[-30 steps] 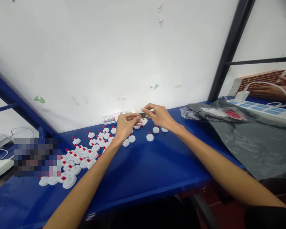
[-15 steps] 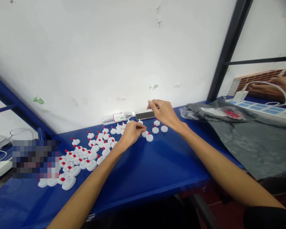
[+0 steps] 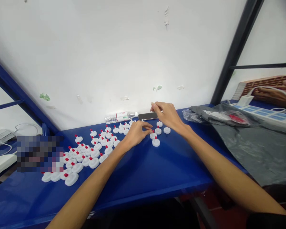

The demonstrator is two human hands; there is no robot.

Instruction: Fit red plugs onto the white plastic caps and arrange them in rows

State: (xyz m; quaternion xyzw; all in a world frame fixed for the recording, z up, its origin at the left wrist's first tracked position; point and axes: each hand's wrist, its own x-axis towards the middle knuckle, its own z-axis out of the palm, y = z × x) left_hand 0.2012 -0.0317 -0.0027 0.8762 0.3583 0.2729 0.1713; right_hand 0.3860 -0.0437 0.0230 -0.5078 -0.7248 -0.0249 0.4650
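Observation:
My left hand (image 3: 138,133) is closed, thumb and fingertips at the red tip of a white round cap with a nozzle (image 3: 153,136). A second red-tipped cap (image 3: 156,142) stands just in front of it. My right hand (image 3: 168,114) hovers over the back of the table, fingers pinched together; whatever they hold is too small or hidden to make out. Beneath it are more caps (image 3: 158,130), and one white cap (image 3: 167,130) to the right shows no red tip. Left of my left hand spreads a large group of red-tipped caps (image 3: 94,153). Several behind it have plain white nozzles (image 3: 121,127).
Along the wall lie a clear bottle (image 3: 121,117) and a phone (image 3: 147,116). At right are a grey plastic bag (image 3: 243,149), a clear bag with red pieces (image 3: 237,118) and a power strip (image 3: 271,113). Another person's hand (image 3: 274,95) shows far right.
The cap at my left fingertips has moved right, and the one in front of it has shifted toward me. My right hand stays pinched above the back edge. The view has shifted slightly.

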